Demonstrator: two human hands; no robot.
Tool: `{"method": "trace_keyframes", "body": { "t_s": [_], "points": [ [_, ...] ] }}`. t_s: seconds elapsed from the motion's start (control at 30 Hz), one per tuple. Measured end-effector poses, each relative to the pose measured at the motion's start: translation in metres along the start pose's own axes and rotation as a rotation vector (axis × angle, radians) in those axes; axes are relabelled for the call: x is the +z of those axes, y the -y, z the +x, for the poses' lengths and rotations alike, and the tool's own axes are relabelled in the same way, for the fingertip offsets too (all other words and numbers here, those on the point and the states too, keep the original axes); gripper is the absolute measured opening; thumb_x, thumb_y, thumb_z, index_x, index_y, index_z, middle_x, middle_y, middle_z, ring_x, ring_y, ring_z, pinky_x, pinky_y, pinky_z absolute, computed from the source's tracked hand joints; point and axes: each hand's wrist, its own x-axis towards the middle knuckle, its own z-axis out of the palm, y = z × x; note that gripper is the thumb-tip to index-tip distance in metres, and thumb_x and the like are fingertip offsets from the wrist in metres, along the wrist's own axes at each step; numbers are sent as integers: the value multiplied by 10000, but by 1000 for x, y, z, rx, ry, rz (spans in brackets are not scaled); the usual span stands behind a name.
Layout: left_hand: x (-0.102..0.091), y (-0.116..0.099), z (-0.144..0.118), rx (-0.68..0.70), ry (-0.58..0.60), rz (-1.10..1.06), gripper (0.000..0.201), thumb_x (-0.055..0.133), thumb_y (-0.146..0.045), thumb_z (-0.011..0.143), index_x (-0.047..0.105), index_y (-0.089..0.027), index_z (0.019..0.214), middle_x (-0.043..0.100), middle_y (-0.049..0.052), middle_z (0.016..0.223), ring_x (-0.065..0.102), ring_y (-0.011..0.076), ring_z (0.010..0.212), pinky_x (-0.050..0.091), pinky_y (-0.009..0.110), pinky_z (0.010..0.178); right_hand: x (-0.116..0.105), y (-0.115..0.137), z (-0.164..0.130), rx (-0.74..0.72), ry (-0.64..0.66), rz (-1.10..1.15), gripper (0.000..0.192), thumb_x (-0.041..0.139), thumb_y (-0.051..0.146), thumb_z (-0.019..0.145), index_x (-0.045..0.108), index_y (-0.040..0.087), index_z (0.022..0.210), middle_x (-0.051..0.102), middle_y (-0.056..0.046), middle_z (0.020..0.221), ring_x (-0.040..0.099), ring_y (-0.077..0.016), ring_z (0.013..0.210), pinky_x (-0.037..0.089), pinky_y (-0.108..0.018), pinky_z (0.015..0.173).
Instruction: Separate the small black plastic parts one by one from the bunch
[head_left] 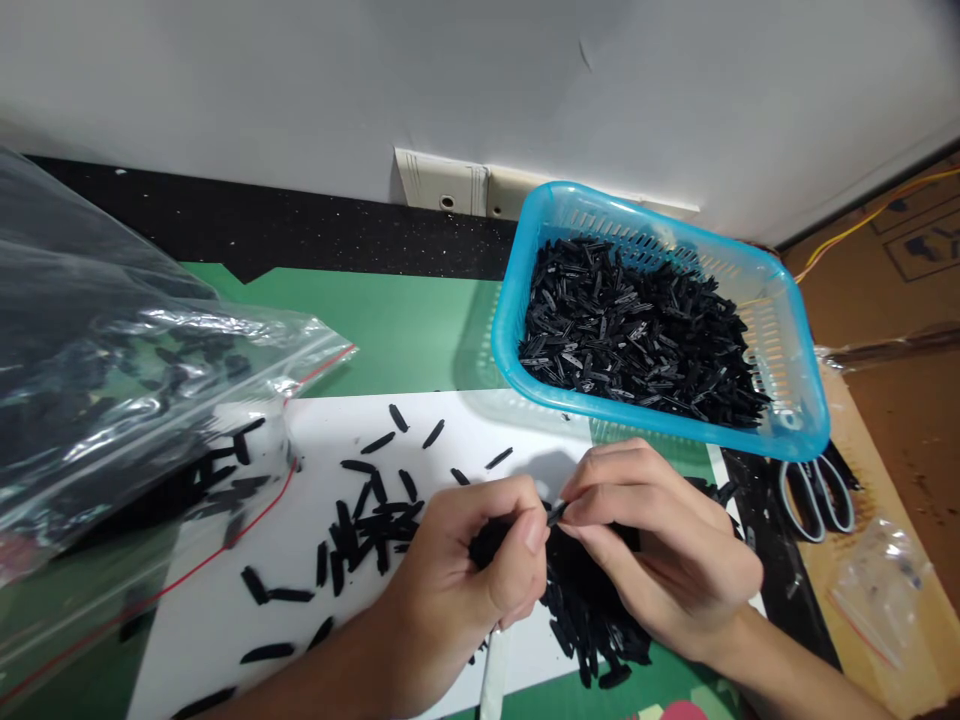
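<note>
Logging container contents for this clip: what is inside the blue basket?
The blue basket holds a heap of small black plastic strips, filling most of it. The basket's floor and whatever lies beneath the heap are covered, so not visible.

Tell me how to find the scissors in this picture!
Start at the blue plastic basket full of small black pieces near the white wall. Look just below its right corner, where the scissors lie flat on the dark strip beside the brown cardboard. Their two pale oval finger loops make them the only looped thing among the loose black sticks.
</note>
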Motion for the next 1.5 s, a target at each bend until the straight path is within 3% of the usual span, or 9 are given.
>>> {"method": "trace_keyframes", "body": {
  "t_s": [0.33, 0.67, 0.8, 0.93, 1.13, 1.27, 1.5],
  "points": [
    [-2, -1, -3, -26, 38, 118, 516, 509, -506, 1176, 424, -235, 745, 467, -65, 577, 381, 92, 515, 306, 272, 524, 1, 3, 3, 1, -54, 0, 181, 761, -23, 992, 823, 121, 1082, 792, -110, 989, 760, -225, 871, 628, -366, 737],
    [-2, 0, -3, -31, 95, 136, 409, 491, -338, 1154, 443, -229, 763, 462, -69, 570, 346, 79, 475, 287, 257, 489, 4, -3, -3, 64, 67, 87, 149, 611, 79, 1098, 710, 189, 1080, 701, -69, 932, 657, -224, 842, 582, -392, 750],
    [-3, 2, -2, -71, 83, 57, 449, 540, -420, 1160, 456, -223, 766, 466, -67, 592, 340, 74, 493, 293, 242, 494, 4, -2, -3, 176, 128, 174, 118, 571, 166, 1137, 643, 215, 1058, 646, -56, 942, 630, -216, 854, 570, -361, 757],
    [-2, 0, -2, -85, 58, -104, 524, 573, -526, 1152, 428, -231, 743, 446, -69, 578, 351, 77, 501, 272, 234, 490, 4, -1, -5, 231, 64, 253, 96, 564, 149, 1131, 624, 223, 1117, 644, -56, 1010, 639, -212, 908, 571, -359, 800],
    [-1, -3, -2, -32, 24, -24, 557, 586, -533, 1154, 477, -211, 714, 488, -48, 599, 393, 86, 539, 281, 263, 525, 4, -3, -5, 242, -27, 264, 223, 640, 35, 1064, 688, 206, 1199, 686, -67, 1069, 679, -217, 977, 590, -378, 847],
    [-1, -1, -2, 18, 12, 16, 555, 578, -525, 1160, 503, -205, 713, 497, -48, 605, 397, 85, 541, 285, 268, 525, 5, -4, -3, 211, -10, 266, 280, 734, 42, 1034, 732, 182, 1276, 744, -76, 1084, 725, -218, 991, 613, -364, 836],
    [-2, 3, -3, 50, 13, 30, 519, 582, -492, 1165, 494, -209, 739, 492, -58, 605, 376, 81, 538, 275, 261, 518, 8, -3, -5, 249, -62, 319, 286, 824, 20, 977, 780, 183, 1207, 796, -62, 1007, 771, -221, 926, 627, -383, 837]
  ]
}}
